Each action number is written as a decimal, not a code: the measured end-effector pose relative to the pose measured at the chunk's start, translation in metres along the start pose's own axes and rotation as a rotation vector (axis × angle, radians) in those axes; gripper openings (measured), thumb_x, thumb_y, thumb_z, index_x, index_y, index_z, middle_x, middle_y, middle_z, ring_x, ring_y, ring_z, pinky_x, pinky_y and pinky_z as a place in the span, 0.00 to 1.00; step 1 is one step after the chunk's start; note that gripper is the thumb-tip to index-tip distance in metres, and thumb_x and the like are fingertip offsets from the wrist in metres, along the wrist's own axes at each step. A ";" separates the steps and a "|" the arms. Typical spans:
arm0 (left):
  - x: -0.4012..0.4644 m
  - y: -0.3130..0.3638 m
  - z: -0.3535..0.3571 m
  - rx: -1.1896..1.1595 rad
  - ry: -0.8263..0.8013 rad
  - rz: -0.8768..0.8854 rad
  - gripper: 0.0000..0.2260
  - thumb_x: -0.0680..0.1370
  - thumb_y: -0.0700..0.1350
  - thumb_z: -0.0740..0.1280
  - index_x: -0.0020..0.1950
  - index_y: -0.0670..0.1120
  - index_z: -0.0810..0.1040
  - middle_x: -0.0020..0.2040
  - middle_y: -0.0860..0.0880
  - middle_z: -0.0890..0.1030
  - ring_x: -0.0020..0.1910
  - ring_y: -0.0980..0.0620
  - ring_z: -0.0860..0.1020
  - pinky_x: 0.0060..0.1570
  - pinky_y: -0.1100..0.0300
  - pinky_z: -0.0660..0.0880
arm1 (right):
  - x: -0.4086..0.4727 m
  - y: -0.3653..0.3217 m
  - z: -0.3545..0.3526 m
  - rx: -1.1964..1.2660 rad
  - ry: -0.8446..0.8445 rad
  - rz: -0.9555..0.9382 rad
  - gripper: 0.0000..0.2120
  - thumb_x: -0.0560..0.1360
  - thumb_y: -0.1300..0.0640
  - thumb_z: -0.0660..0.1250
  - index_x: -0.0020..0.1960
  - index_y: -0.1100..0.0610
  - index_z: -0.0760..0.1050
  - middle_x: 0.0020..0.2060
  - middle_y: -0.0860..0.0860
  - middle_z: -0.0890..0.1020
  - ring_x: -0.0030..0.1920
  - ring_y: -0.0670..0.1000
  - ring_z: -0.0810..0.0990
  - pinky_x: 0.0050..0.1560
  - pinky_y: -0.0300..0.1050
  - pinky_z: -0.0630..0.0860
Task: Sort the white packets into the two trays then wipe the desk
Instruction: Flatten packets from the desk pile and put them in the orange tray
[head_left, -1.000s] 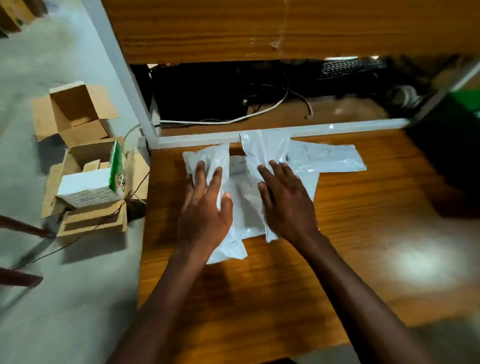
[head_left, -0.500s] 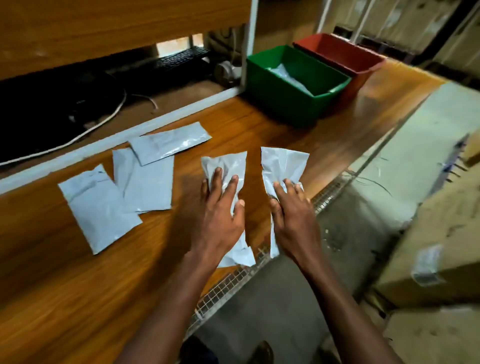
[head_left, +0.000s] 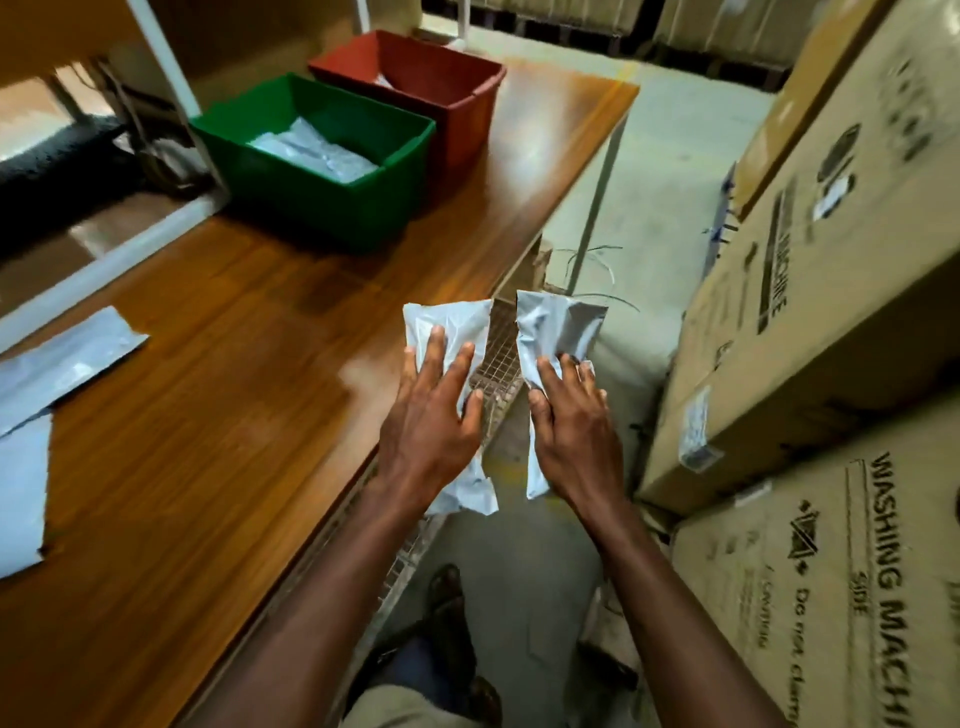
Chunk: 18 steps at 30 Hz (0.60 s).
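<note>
My left hand (head_left: 431, 415) holds one white packet (head_left: 447, 322) palm-down over the desk's near edge. My right hand (head_left: 571, 421) holds a second white packet (head_left: 561, 327) beyond the edge, above the floor. Both packets hang in the air, apart from each other. A green tray (head_left: 322, 202) with white packets inside stands at the desk's far side. Beside it on the right is a red tray (head_left: 467, 111), with a bit of white showing inside. More white packets (head_left: 67, 358) lie on the wooden desk (head_left: 208, 389) at the far left.
Large cardboard boxes (head_left: 831, 338) marked "washing machine" are stacked close on the right. A wire mesh shelf (head_left: 498, 358) runs under the desk edge. My foot (head_left: 447, 592) is on the grey floor below. A white frame post (head_left: 161, 67) rises behind the green tray.
Both hands lifted a packet each off the pile and carried them right, past the desk edge. The view swung right, bringing the trays and boxes closer.
</note>
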<state>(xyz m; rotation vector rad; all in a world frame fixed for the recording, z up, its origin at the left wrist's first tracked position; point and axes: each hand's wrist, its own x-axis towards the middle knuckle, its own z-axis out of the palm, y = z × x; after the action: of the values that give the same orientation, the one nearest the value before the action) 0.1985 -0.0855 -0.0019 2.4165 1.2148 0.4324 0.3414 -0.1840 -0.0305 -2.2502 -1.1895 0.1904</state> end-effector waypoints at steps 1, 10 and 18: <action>0.014 0.006 0.006 -0.003 -0.009 0.010 0.26 0.82 0.56 0.58 0.80 0.59 0.56 0.82 0.55 0.46 0.80 0.48 0.45 0.69 0.45 0.67 | 0.012 0.008 -0.002 0.000 0.010 0.010 0.25 0.83 0.45 0.51 0.78 0.48 0.65 0.79 0.53 0.64 0.80 0.58 0.57 0.76 0.59 0.58; 0.209 0.054 0.065 -0.034 -0.066 0.083 0.28 0.82 0.57 0.58 0.80 0.58 0.53 0.81 0.55 0.45 0.80 0.47 0.42 0.74 0.45 0.60 | 0.192 0.082 -0.007 0.008 0.063 0.069 0.25 0.83 0.45 0.49 0.78 0.49 0.65 0.78 0.53 0.65 0.80 0.58 0.57 0.77 0.61 0.58; 0.385 0.099 0.086 -0.007 -0.005 0.108 0.27 0.79 0.55 0.55 0.79 0.55 0.60 0.82 0.50 0.51 0.80 0.42 0.48 0.73 0.42 0.61 | 0.376 0.126 -0.029 -0.013 0.089 0.059 0.24 0.84 0.45 0.49 0.78 0.48 0.65 0.79 0.53 0.63 0.80 0.58 0.57 0.77 0.63 0.59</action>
<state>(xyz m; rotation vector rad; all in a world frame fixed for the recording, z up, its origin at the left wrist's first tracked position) 0.5259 0.1558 0.0062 2.4837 1.0819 0.4617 0.6644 0.0475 -0.0238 -2.2818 -1.0815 0.1041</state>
